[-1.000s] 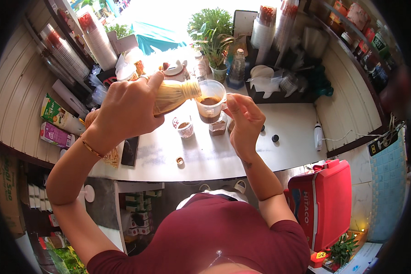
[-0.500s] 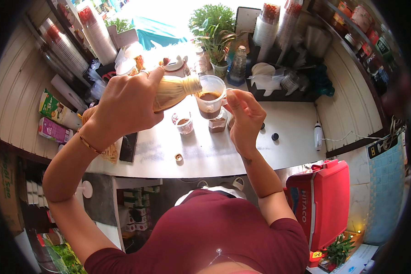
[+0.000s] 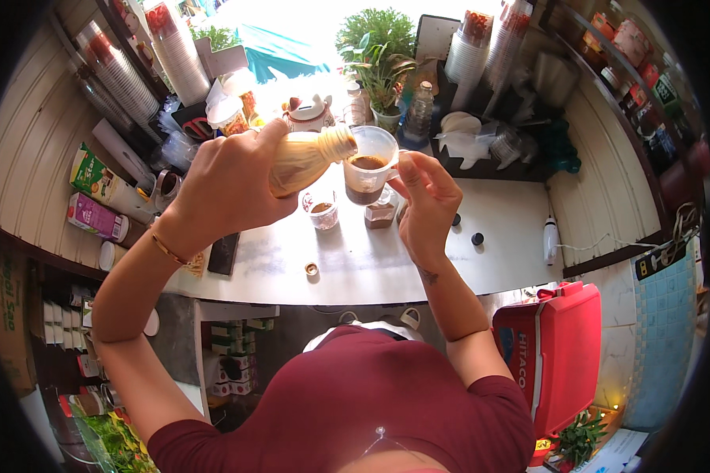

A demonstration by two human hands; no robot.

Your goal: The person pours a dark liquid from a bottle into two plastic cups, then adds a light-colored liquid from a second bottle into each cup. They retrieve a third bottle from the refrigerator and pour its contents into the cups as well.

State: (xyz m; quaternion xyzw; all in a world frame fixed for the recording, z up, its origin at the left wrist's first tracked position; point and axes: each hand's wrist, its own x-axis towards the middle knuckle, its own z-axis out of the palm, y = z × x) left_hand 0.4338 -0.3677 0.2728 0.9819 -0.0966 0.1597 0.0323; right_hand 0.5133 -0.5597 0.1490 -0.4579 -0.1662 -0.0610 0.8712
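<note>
Gripped in my left hand is a bottle of pale cream-coloured contents, tipped to the right with its mouth over the near-left rim of a clear plastic measuring cup. Dark brown liquid fills part of that cup. My right hand pinches the cup's handle and holds it above the counter; whether anything flows from the bottle cannot be made out. Below stand a small printed plastic cup with brown contents and a squarish clear jar of brown stuff. Closer to me lies a small bottle cap.
Potted plants, a cat-shaped figurine and a clear bottle line the back of the white counter. Stacked cups rise at both sides. A red cooler stands at right, a dark phone-like slab at left.
The bottle is tipped a little further over the measuring cup, and my left forearm has shifted slightly rightward. The whole view has moved a little; both grips are the same.
</note>
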